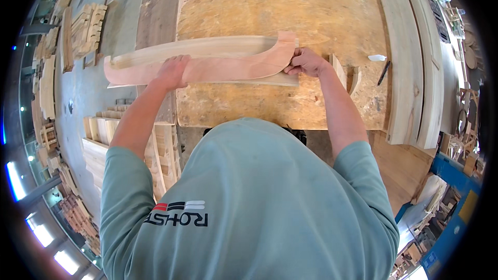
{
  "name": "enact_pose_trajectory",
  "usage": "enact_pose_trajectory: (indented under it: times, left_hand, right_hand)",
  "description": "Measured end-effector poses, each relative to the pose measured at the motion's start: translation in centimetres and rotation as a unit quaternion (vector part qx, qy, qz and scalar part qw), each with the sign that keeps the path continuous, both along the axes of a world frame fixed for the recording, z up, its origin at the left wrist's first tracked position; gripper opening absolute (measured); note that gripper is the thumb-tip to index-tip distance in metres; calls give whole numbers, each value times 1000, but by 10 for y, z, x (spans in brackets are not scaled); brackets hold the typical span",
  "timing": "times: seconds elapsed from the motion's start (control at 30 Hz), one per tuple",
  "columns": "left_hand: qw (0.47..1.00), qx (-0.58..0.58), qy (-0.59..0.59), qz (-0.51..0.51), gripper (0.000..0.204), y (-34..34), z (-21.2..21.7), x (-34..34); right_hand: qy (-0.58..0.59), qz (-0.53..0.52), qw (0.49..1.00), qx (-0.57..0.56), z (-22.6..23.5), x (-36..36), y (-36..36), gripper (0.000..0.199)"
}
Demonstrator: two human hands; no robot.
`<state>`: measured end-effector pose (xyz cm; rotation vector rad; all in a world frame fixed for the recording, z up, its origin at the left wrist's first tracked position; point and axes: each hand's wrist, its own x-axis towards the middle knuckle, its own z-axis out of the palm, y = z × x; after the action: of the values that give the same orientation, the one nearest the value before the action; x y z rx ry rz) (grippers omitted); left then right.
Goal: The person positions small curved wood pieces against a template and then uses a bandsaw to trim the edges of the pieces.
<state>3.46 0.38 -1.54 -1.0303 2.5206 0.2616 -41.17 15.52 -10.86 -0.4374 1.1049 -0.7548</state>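
Observation:
A long, pinkish, flat curved template (228,68) with upturned ends lies on a pale wooden board (223,45), which reaches past the left edge of the worktable. My left hand (175,70) lies across the template left of its middle, fingers over it and thumb toward the near edge, gripping it. At the template's right end my right hand (305,63) is closed in a pinch, its fingertips against the curved edge. Whatever it may hold is too small to make out.
Right of my hand, small curved wood offcuts (355,80), a white piece (377,58) and a black pen (384,72) lie on the worktable (280,0). Long planks (410,62) line the right side. Wooden parts (101,135) are stacked at near left.

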Motion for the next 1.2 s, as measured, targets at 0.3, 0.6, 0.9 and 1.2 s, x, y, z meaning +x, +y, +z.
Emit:
enact_pose_trajectory:
  times: [0.3, 0.6, 0.9, 1.2]
  left_hand:
    - [1000, 6, -6, 4, 92, -3, -4, 0]
    - [1000, 5, -8, -2, 83, -2, -2, -2]
    - [1000, -8, -24, -3, 86, -1, 1, -6]
    - [1000, -10, -11, -10, 88, -1, 0, -4]
  right_hand:
    - [-3, 7, 1000, -6, 1, 0, 1, 30]
    - [-24, 1, 1000, -4, -1, 0, 1, 31]
    - [-30, -6, 1000, 2, 5, 1, 1, 31]
    - [-36, -4, 999, -4, -5, -1, 1, 35]
